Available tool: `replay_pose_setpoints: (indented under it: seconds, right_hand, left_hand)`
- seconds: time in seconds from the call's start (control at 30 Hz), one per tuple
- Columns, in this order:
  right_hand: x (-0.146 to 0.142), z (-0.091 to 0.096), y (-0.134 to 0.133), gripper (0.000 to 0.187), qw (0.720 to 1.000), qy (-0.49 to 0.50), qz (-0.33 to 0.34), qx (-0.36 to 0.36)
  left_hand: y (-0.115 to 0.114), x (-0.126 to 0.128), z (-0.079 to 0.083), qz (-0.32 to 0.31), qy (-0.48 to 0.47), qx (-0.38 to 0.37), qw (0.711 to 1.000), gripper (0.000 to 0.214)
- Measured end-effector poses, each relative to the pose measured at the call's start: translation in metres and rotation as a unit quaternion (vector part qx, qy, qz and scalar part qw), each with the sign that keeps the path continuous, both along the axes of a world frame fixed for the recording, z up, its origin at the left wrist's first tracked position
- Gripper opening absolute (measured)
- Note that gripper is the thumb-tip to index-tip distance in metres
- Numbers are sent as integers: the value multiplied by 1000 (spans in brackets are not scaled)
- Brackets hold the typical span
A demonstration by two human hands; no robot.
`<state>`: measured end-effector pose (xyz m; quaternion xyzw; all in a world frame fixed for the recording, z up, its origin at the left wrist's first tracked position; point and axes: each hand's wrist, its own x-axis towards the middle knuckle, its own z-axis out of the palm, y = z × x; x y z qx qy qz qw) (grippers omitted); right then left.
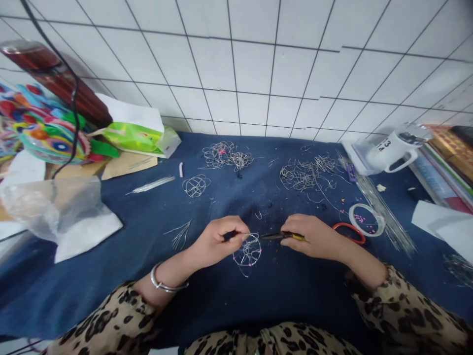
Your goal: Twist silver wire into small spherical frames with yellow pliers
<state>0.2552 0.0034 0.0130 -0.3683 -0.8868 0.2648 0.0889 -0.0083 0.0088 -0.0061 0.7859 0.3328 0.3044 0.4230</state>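
Head cam: my L hand (pixel 226 237) is pinched on the beaded wire piece (pixel 252 253), which sits btwn both hands, nearer L, & my R hand (pixel 309 234) is wrapped round pliers (pixel 274 236), long axis aimed L, tips just beside its R edge.

Wire frame (pixel 253 250): thin, shiny metal. Pliers (pixel 271 236): dull metal; handle (pixel 299 237) looks plastic. Table cover (pixel 148 222): matt cloth. Wall tiles (pixel 254 66) show smooth, low gloss. Bag (pixel 72 199): clear, wrinkled plastic. Bangle (pixel 159 284): polished metal.
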Motion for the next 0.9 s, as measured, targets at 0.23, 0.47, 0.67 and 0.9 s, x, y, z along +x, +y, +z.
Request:
replay_pose_setpoints:
  seconds: [0.23, 0.47, 0.67, 0.9]
  right_hand:
    - [-6, 2, -6, 24, 993, 28, -117, 15]
    - [-35, 23, -33, 21, 989, -47, -139, 19]
    - [-45, 19, -42, 24, 974, -115, -176, 81]
    - [-58, 22, -52, 25, 959, -154, -206, 121]
  left_hand:
    - [0, 1, -1, 28, 14, 52, 998, 13]
    - [-4, 3, -6, 99, 40, 149, 983, 14]
    - [-7, 3, -10, 121, 39, 201, 971, 13]
    - [-10, 3, -10, 134, 60, 239, 960, 13]
